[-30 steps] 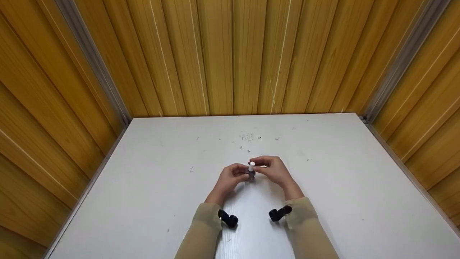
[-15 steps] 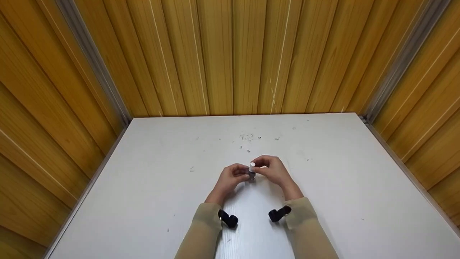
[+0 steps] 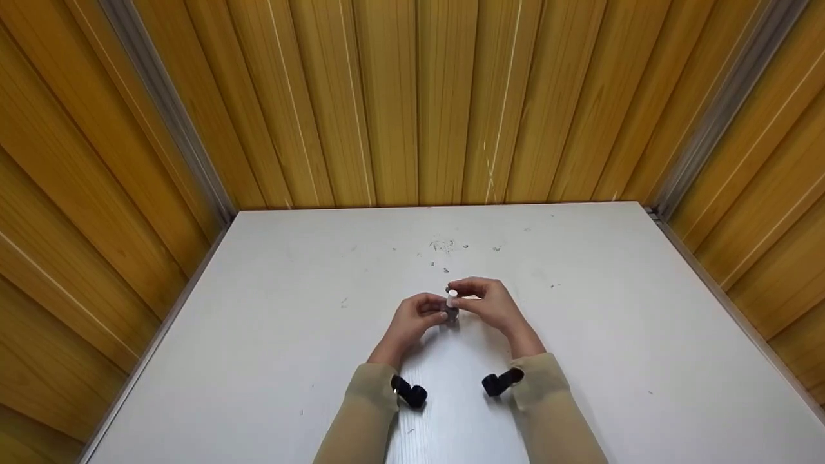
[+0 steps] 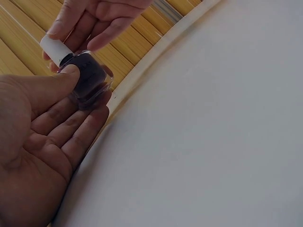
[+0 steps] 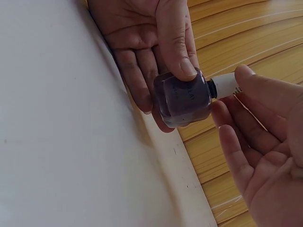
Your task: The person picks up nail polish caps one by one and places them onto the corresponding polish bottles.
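A small nail polish bottle [image 5: 184, 101] of clear glass with dark purple contents is held between both hands, near the middle of the white table. My left hand [image 3: 410, 322] pinches the glass body, thumb on one face and fingers behind it. The white cap [image 4: 55, 49] points upward in the head view, and my right hand [image 3: 493, 306] pinches it between thumb and fingers. A dark neck shows between cap and glass in both wrist views; whether the cap sits fully down on the bottle I cannot tell.
The white table [image 3: 258, 309] carries small dark marks [image 3: 443, 246] beyond the hands. Yellow wood-patterned panels [image 3: 399, 103] enclose its back and sides, with grey metal posts [image 3: 174, 109] at the corners. Black wrist cameras [image 3: 410, 392] sit at both cuffs.
The right hand's fingers have shifted slightly around the white cap. The left hand and the bottle stay in nearly the same place.
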Demonstrator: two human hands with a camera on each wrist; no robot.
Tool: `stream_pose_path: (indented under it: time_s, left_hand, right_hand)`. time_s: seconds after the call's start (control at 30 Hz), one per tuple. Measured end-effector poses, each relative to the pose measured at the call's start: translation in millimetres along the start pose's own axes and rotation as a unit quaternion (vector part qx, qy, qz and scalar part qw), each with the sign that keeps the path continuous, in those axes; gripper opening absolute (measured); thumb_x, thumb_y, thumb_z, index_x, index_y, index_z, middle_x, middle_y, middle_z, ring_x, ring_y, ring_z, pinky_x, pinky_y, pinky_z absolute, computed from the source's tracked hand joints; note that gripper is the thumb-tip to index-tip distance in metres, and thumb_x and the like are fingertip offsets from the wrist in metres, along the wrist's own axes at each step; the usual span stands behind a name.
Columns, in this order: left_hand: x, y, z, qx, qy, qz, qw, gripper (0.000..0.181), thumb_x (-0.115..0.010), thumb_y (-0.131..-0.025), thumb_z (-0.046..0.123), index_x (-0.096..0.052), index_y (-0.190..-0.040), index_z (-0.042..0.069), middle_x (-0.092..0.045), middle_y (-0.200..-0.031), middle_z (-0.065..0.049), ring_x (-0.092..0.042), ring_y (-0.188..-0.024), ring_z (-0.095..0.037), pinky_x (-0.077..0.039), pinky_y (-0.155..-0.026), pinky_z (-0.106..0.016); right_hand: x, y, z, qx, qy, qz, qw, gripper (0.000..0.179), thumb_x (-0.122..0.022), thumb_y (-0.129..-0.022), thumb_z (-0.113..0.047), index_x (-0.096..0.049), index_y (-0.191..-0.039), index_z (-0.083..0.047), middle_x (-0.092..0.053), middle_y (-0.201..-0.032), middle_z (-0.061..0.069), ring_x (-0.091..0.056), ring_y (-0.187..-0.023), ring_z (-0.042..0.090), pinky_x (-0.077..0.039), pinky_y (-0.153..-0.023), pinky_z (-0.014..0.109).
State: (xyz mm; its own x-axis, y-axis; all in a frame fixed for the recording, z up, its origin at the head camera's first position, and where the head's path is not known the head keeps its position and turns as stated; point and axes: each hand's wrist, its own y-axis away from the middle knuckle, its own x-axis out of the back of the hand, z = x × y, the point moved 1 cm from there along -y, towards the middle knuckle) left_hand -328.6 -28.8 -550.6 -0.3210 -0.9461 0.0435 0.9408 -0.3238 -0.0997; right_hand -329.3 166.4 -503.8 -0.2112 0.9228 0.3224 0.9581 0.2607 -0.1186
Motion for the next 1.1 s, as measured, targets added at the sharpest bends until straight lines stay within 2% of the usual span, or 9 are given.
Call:
stream_pose_path:
  time_s: [0.17,0.33,0.63,0.83,0.97,1.1]
  left_hand:
    - [-0.5,0.6,0.7,0.001,-0.003,0.000,1.0000,0.028,-0.070,-0.092,-0.007,-0.065,-0.119,-0.011,-0.074,-0.115,-0.025,-0.074,-0.105,-0.021,-0.062,-0.091,-0.028]
    - [-0.6,1.4,2.4,0.005,-0.011,0.007,0.9999,0.028,-0.070,-0.091,-0.006,-0.066,-0.119,-0.009,-0.074,-0.115,-0.024,-0.074,-0.107,-0.023,-0.062,-0.091,-0.029]
    - [-0.8,0.9,2.4,0.001,-0.007,0.005,1.0000,0.028,-0.070,-0.091,-0.007,-0.066,-0.118,-0.010,-0.075,-0.114,-0.025,-0.074,-0.105,-0.022,-0.062,-0.090,-0.028]
    - [-0.4,0.9,1.9,0.000,-0.011,0.001,0.9999,0.028,-0.070,-0.092,-0.006,-0.066,-0.119,-0.010,-0.074,-0.115,-0.025,-0.074,-0.106,-0.023,-0.062,-0.090,-0.027]
    - [-0.6,1.2,2.7,0.002,-0.005,0.002,1.0000,0.028,-0.069,-0.092,-0.007,-0.065,-0.119,-0.011,-0.074,-0.116,-0.026,-0.074,-0.108,-0.027,-0.062,-0.091,-0.029]
    - [-0.9,1.3,3.2,0.006,0.002,0.003,1.0000,0.028,-0.069,-0.092,-0.007,-0.065,-0.119,-0.011,-0.073,-0.116,-0.026,-0.074,-0.108,-0.025,-0.062,-0.092,-0.030]
  right_hand:
    - [-0.5,-0.2,0.6,0.013,-0.009,-0.014,0.9998,0.031,-0.076,-0.092,-0.006,-0.072,-0.121,0.003,-0.073,-0.124,0.023,-0.071,-0.115,0.035,-0.058,-0.085,0.016]
    - [-1.2,0.7,-2.1,0.012,0.000,-0.013,0.9999,0.027,-0.073,-0.092,0.000,-0.072,-0.119,0.006,-0.072,-0.121,0.026,-0.071,-0.111,0.036,-0.056,-0.080,0.015]
    - [-1.1,16.8,-40.8,0.008,0.028,-0.002,0.9996,0.024,-0.075,-0.092,-0.003,-0.071,-0.111,0.010,-0.075,-0.111,0.025,-0.069,-0.097,0.015,-0.054,-0.078,0.018]
    - [-1.7,17.7,-41.5,0.005,0.022,0.003,0.9997,0.025,-0.077,-0.089,-0.003,-0.070,-0.109,0.011,-0.074,-0.108,0.026,-0.067,-0.094,0.012,-0.054,-0.078,0.018]
    - [-2.0,14.3,-35.7,-0.001,0.020,0.000,0.9998,0.028,-0.077,-0.090,-0.003,-0.070,-0.114,0.010,-0.072,-0.114,0.027,-0.069,-0.103,0.026,-0.053,-0.082,0.020]
    - [-2.0,5.9,-15.6,0.002,0.011,-0.009,0.9999,0.034,-0.076,-0.091,-0.006,-0.069,-0.122,0.008,-0.071,-0.124,0.027,-0.066,-0.117,0.041,-0.053,-0.086,0.018]
